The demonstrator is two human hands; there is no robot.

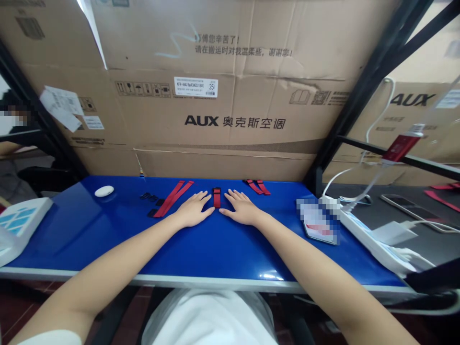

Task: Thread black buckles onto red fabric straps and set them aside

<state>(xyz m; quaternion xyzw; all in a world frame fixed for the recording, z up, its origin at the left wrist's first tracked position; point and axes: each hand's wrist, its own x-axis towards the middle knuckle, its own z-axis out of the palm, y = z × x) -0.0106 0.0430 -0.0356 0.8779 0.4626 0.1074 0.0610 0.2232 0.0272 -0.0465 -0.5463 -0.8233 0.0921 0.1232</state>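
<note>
Both of my hands lie flat, palms down, on the blue table. My left hand and my right hand have their fingers stretched out and hold nothing. Between them lies a short red strap with a black buckle, close to the fingertips of both hands. Longer red straps lie just left of my left hand, beside small black buckles. Another pair of red straps lies beyond my right hand.
Large cardboard boxes wall off the table's far side. A white oval object sits far left, a white-and-blue box at the left edge. A power strip with cables and a red device lie to the right, beside a black metal frame.
</note>
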